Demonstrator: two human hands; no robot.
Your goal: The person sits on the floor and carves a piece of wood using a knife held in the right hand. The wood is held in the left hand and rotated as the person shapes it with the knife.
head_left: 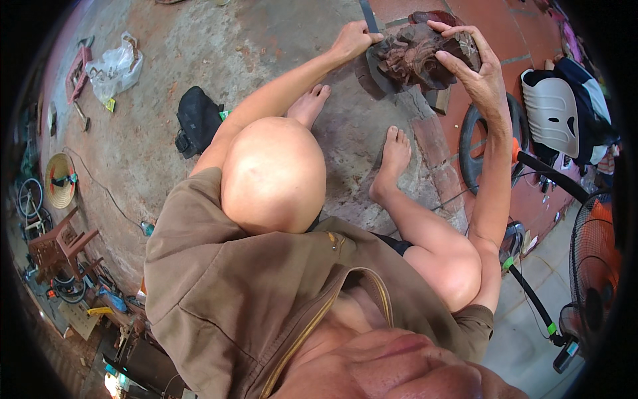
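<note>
A dark brown carved wooden piece (415, 56), its surface full of deep curls and ridges, is at the upper right beyond my feet. My right hand (485, 80) grips its right end, thumb and fingers spread around it. At its left side, my left hand (353, 43) has its fingers closed on a dark flat strip (369, 14) that sticks out above the hand. A dark curved flat piece (373, 76) shows below that hand, against the carving; I cannot tell whether it belongs to the strip. A small wooden block (438, 101) is under the carving's lower right.
On the floor lie a black bag (198, 120), a clear plastic bag (116, 70) and a straw hat (61, 180). To the right are a black ring (467, 149), a white slotted plastic piece (551, 106) and an orange fan (595, 259). A brown chair (63, 246) stands at left.
</note>
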